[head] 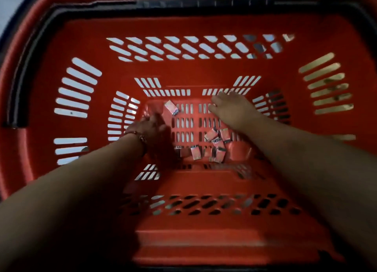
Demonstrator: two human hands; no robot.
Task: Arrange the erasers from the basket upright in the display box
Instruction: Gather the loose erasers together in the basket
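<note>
1. The right hand (232, 110) had its fingers stretched out and loose. It held nothing. The fingertips pointed to the far left, low over the floor of the basket.
2. The left hand (152, 128) was dark and blurry, so I could not tell if its fingers held anything. It was down by the far left corner of the floor.
3. A single eraser (171, 107) lay flat just past the left hand, between the two hands.
4. A pile of erasers (214, 147) lay mixed up on the near side of the floor, just beside the right wrist.
5. A bracelet (140, 138) sat on the left wrist.
6. Both arms reached down from the near side into the red basket (204, 72). Its walls had many slots, and a black handle (20, 72) lay along the left and far rim.
</note>
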